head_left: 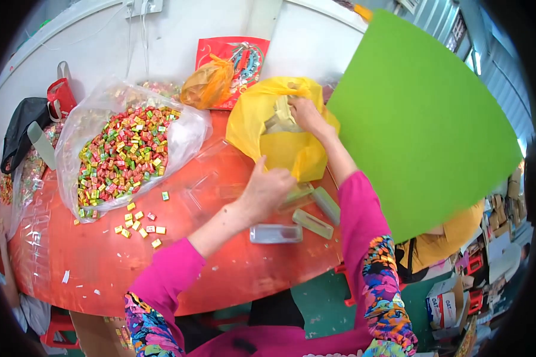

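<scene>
An upright yellow plastic bag (243,128) stands gaping on the red table, with pale pieces (284,112) inside. My right hand (307,114) reaches into its mouth with curled fingers beside those pieces; what the fingers grip is hidden. Close to the bag's near side is my left hand (267,187), fingers closed and thumb raised, slightly blurred; its grip cannot be made out. Under and right of it lie small oblong clear plastic boxes: one lies flat (276,234), another is tilted (313,224), and a third sits farther right (326,205).
A clear bag (68,157) spills small wrapped candies (128,154) over the red table (214,279). Behind are an orange bag (207,83) and a red printed bag (232,47). A large green board (423,125) rises at right. Another person's arm (5,262) shows far left.
</scene>
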Tool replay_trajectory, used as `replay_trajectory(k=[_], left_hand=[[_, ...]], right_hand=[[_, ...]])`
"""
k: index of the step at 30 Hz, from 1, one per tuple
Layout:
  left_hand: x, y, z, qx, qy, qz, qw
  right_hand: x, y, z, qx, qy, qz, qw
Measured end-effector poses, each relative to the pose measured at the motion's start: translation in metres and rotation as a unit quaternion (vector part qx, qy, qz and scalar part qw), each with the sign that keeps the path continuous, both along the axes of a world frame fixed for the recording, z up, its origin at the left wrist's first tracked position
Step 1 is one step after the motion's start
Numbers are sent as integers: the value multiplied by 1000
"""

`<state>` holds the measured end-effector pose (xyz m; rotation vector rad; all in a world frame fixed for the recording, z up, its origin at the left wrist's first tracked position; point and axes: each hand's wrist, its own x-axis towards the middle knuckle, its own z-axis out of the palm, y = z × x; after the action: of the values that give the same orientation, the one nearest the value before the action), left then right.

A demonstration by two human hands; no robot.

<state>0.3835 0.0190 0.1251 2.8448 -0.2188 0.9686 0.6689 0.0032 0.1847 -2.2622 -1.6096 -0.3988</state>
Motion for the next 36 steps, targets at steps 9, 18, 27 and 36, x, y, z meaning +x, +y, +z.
replay_trajectory(k=[9, 18, 27, 36], left_hand=[[-3, 17, -19, -27, 35, -73, 996], [5, 20, -7, -51, 32, -103, 993], [-5, 9, 2, -63, 24, -112, 991], [-12, 21, -4, -72, 27, -81, 994]], right_hand=[[95, 68, -89, -35, 36, -289, 956], [95, 28, -35, 105, -3, -18, 994], [52, 18, 7, -49, 222, -84, 970], [34, 47, -32, -107, 284, -122, 945]])
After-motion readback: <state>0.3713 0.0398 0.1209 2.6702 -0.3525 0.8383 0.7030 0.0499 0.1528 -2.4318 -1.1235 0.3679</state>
